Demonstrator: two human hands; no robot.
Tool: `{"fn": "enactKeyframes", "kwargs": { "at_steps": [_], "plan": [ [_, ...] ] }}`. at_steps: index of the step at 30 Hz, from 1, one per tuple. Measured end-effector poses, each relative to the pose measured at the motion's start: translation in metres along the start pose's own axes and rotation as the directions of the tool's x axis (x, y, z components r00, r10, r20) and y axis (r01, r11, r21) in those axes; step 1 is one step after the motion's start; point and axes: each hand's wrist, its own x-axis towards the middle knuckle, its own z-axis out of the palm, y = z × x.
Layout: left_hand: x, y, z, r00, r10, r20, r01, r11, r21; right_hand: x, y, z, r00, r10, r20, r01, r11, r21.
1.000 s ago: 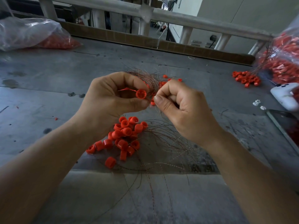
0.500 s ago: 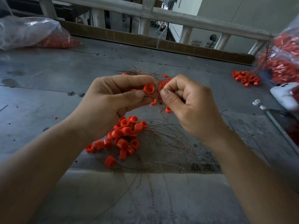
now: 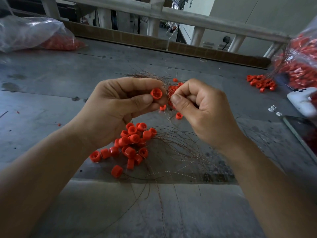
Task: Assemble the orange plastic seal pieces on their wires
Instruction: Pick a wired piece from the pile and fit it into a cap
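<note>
An orange seal cap [image 3: 156,93] is pinched by the left hand [image 3: 116,107] above the middle of the worktop [image 3: 51,79]. Its open face is kept clear, seemingly so the thin wire [image 3: 167,91] pinched in the right hand [image 3: 202,107] can be threaded.

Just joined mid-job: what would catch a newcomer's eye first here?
At centre, the left hand pinches an orange cap while the right hand pinches a wire beside it. Under them, a heap of orange caps lies among loose wires on the grey table; a bag of orange pieces sits at far right.
</note>
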Motion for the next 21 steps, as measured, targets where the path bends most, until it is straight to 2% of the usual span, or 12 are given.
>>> {"fn": "enactKeyframes", "kwargs": {
  "at_steps": [10,17,21],
  "plan": [
    [-0.0016,0.0017,0.0003,0.996,-0.053,0.075,0.058,0.996,-0.073,-0.0007,-0.0008,-0.0029,0.992,0.095,0.083,-0.108,0.979,0.171],
    [-0.0032,0.001,0.0011,0.985,-0.088,0.15,0.103,0.99,-0.097,-0.001,0.0009,0.0036,0.968,0.132,0.215,-0.174,0.966,0.192],
    [-0.0032,0.0004,0.0015,0.986,-0.098,0.134,0.112,0.988,-0.106,0.0002,0.0008,0.0027,0.954,0.154,0.256,-0.211,0.954,0.213]
  ]
}}
